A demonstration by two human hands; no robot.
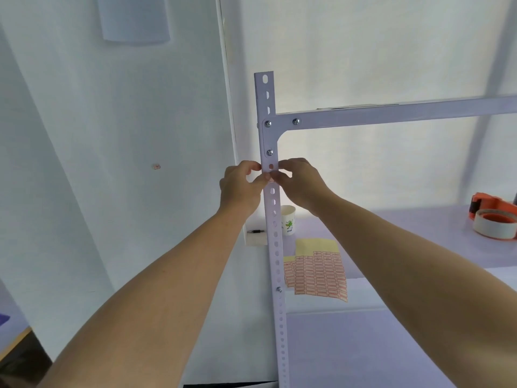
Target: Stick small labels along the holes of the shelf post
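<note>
**Both hands pinch a label to the shelf post**

A pale wall (112, 135) fills the left of the view, with one tiny red-edged sticker (156, 166) stuck on it. In front of it stands an upright white metal shelf post (275, 233) with a row of holes down its face. A white horizontal beam (391, 113) is bolted to the post near the top and runs off to the right. Below the beam lies a pale shelf board (419, 228).

The left hand (240, 186) and the right hand (300, 182) meet at the post just under the lowest bolt of the corner bracket, one on either side. Each has curled fingers, with the forefinger at the post's edge and the thumb tip on its face. The two thumbs nearly touch and pinch a small red-and-white label (270, 179) against the post, just below a hole. Most of the label is hidden.

On the shelf board, just right of the post, lie yellow-backed sheets of red-edged labels (316, 273). At the far right sit an orange tape dispenser (492, 204) and a roll of pale tape (493, 228). A white paper cup (288, 224) with a green print stands behind the post, near the sheets.
</note>
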